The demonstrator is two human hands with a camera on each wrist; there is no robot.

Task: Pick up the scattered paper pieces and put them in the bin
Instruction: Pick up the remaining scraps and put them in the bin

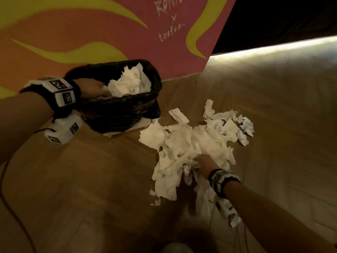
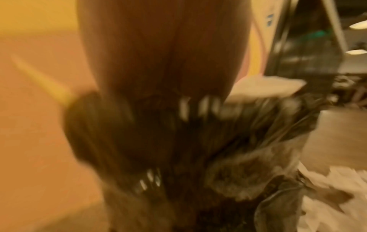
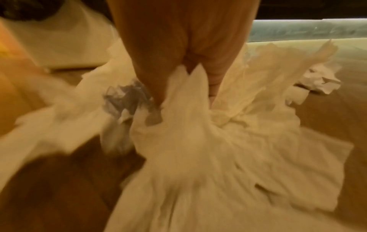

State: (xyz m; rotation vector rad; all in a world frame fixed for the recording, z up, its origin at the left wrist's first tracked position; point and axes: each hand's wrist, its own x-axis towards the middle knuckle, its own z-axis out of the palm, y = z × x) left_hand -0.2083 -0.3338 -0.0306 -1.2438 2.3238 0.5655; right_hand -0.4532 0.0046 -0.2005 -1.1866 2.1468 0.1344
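Observation:
A black-bagged bin (image 1: 127,110) stands on the floor by the wall, with white crumpled paper (image 1: 131,81) in it. My left hand (image 1: 94,88) reaches over its left rim into the bin, beside that paper; the rim hides its fingers. The blurred left wrist view shows only the palm (image 2: 168,62) above the bin bag (image 2: 258,141). A big pile of torn white paper pieces (image 1: 182,141) lies right of the bin. My right hand (image 1: 202,161) is dug into the pile's near side, thumb and fingers bunching paper (image 3: 188,125) between them.
A pink, orange and yellow painted wall (image 1: 91,33) rises right behind the bin. The floor (image 1: 82,189) is wood. A lit ledge (image 1: 273,48) runs along the back right. A white sheet (image 1: 140,124) sticks out under the bin. A red cable (image 1: 11,207) trails at the left.

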